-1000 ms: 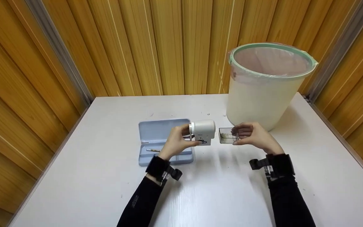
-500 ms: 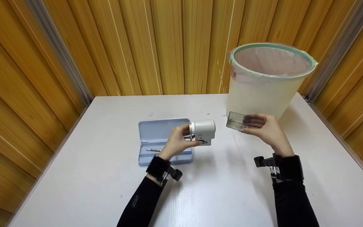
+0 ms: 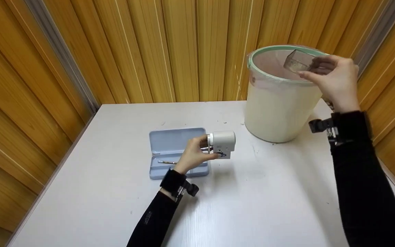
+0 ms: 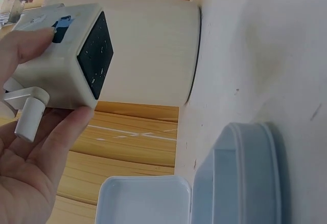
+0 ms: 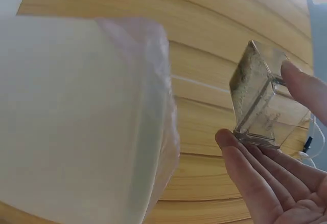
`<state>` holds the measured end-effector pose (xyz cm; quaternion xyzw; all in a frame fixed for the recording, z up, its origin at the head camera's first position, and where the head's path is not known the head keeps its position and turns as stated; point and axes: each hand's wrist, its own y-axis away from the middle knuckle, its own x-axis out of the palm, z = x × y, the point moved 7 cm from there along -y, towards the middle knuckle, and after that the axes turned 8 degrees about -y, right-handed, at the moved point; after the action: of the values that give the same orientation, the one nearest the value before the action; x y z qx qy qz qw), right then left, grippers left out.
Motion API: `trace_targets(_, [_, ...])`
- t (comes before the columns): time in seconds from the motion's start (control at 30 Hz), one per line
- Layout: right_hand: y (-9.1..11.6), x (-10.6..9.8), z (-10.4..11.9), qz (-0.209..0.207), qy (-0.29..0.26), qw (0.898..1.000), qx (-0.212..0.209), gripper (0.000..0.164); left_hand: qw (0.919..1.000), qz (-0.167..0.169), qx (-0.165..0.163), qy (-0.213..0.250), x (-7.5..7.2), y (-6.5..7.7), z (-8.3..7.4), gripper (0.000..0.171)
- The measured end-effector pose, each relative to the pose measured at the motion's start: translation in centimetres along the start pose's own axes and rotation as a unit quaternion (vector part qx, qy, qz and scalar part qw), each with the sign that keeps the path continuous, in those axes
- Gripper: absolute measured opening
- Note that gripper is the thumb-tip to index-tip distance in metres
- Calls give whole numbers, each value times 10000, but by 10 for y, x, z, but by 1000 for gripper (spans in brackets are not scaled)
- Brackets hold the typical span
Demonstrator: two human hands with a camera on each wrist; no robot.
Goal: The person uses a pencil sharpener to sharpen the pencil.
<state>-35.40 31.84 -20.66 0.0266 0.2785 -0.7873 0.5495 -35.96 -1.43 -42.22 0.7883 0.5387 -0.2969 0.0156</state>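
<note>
My left hand point(image 3: 193, 155) grips the white hand-crank pencil sharpener point(image 3: 223, 143) above the table, thumb on its side sticker. In the left wrist view the sharpener's crank handle point(image 4: 30, 119) points toward the palm. My right hand point(image 3: 338, 77) pinches the clear shavings drawer point(image 3: 298, 61) between thumb and fingers, over the mouth of the waste bin point(image 3: 279, 109). Dark shavings point(image 5: 248, 75) cling to one side of the drawer in the right wrist view, and the drawer is tilted. Behind the left hand lies an open blue pencil case point(image 3: 177, 140) with a pencil point(image 3: 166, 162) in it.
The tall bin has a green rim and a pinkish plastic liner point(image 5: 148, 55); it stands at the table's back right. Wood-patterned panels point(image 3: 183, 51) rise behind the white table point(image 3: 98, 192). Small specks lie on the tabletop near the bin.
My right hand has carried the drawer up and to the right, from beside the sharpener to over the bin, tilting it. My left hand and the sharpener have stayed nearly still.
</note>
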Motion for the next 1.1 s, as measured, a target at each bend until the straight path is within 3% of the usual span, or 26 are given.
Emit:
trace_targets(0.17, [-33, 0, -13, -89, 1141, 9934, 110, 67, 10000, 70, -20, -22, 3, 1, 2, 54])
trace_targets(0.3, [-49, 10, -20, 37, 1556, 9878, -72, 62, 9998, 124, -72, -109, 4, 1, 3, 55])
trace_targets(0.47, [-61, 24, -16, 273, 2081, 9754, -670, 57, 9998, 163, -71, -67, 6, 1, 3, 55])
trace_targets(0.6, [-62, 32, -8, 471, 2383, 9590, -1457, 47, 9999, 145, -72, -55, 5, 0, 2, 55])
trace_targets(0.8, [-60, 43, -3, 1036, 2856, 9233, -2348, 41, 9998, 125, -18, 154, 3, 0, 2, 54])
trace_targets(0.9, [-57, 47, 2, 1270, 3169, 8966, -2822, 41, 9999, 85, 78, 129, 2, 0, 0, 54])
trace_targets(1.0, [-52, 51, 5, 1360, 3450, 8608, -3487, 39, 9998, 84, 100, 142, 3, -1, 0, 54])
trace_targets(1.1, [-49, 51, 6, 1440, 3530, 8393, -3877, 39, 9997, 132, 40, 182, 4, -1, 0, 55])
